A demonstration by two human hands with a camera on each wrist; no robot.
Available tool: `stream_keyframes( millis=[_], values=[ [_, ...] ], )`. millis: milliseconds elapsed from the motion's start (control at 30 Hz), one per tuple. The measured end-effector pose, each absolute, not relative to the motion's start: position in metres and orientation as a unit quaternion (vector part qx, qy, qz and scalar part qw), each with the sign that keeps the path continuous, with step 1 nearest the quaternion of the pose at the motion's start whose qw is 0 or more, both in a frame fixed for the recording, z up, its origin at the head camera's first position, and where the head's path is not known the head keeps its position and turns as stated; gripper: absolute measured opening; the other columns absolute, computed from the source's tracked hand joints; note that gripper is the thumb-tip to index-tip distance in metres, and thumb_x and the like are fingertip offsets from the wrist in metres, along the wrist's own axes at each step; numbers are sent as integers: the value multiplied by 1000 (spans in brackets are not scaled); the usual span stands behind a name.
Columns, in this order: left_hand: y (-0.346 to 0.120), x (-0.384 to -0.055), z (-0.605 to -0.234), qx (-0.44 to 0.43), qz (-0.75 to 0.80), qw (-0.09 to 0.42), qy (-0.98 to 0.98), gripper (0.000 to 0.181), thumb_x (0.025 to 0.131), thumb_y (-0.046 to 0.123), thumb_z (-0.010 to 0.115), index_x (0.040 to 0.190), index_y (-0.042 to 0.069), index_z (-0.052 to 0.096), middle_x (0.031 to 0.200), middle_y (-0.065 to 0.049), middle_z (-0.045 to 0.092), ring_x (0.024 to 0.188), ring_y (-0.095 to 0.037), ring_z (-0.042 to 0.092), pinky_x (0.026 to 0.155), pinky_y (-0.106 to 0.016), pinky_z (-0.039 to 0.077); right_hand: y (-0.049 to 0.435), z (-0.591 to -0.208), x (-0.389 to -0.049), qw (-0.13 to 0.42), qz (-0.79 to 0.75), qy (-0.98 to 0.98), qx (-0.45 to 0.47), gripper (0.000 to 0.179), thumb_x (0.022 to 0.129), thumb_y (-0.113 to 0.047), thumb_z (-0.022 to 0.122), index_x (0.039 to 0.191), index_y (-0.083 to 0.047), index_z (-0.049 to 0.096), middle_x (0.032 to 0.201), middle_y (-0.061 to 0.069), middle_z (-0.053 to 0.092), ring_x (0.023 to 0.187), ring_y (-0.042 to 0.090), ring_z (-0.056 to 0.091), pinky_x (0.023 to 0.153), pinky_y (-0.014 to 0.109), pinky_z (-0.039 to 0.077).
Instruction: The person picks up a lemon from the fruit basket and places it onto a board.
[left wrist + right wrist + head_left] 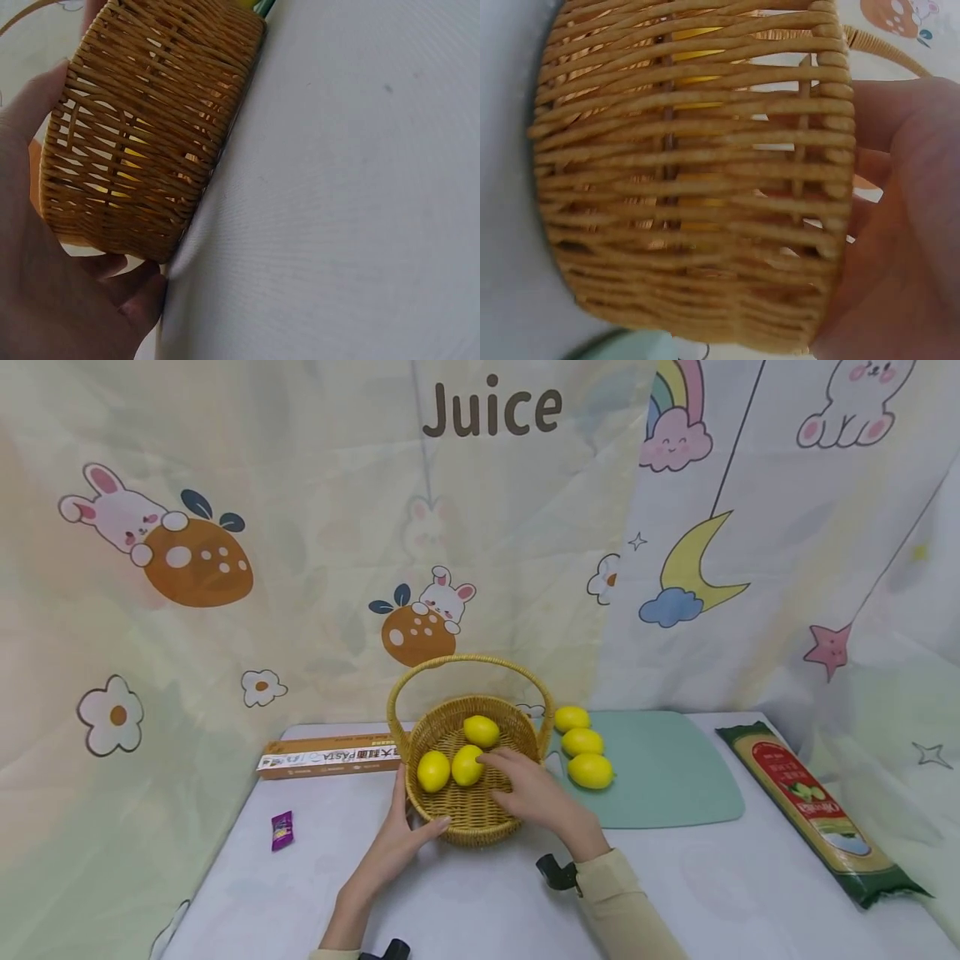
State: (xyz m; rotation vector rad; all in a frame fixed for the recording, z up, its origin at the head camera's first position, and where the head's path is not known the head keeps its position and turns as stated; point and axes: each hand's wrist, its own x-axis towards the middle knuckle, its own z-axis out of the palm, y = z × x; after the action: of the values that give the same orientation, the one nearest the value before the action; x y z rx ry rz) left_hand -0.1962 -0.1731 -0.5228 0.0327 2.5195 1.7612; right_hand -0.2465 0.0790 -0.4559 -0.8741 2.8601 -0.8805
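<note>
A round wicker basket with a tall arched handle stands on the table. Three lemons lie in it: one at the back, one at the left and one in the middle. My left hand grips the basket's left side, thumb on the front rim and fingers round the outer wall. Over the right rim reaches my right hand; its fingertips are right at the middle lemon, with the thumb apart from it. In the right wrist view, the weave partly hides this hand.
Right of the basket is a pale green board with three more lemons along its left side. A pasta box lies behind at left, a purple packet nearer. A long green-and-red package lies at far right.
</note>
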Motion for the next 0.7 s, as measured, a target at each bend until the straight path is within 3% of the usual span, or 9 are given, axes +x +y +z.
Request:
stream_keyframes(
  millis=[300,700],
  values=[
    [-172,-195,-521,10,574,32,818,114,85,43,76,156,41,-12,169,0,-9,156,-35,1,119,-68,9,62,-455,-263,41,-265,919,-288,61,93,-16,66,150,-24,45,157,6,40,143,27,42,113,52,42],
    [-171,-194,-520,12,578,30,815,112,86,42,76,155,45,-13,169,1,-9,156,-34,3,121,-66,10,48,-465,-275,23,-219,922,-317,52,92,-11,65,142,-18,55,156,7,43,141,27,46,113,47,44]
  ],
)
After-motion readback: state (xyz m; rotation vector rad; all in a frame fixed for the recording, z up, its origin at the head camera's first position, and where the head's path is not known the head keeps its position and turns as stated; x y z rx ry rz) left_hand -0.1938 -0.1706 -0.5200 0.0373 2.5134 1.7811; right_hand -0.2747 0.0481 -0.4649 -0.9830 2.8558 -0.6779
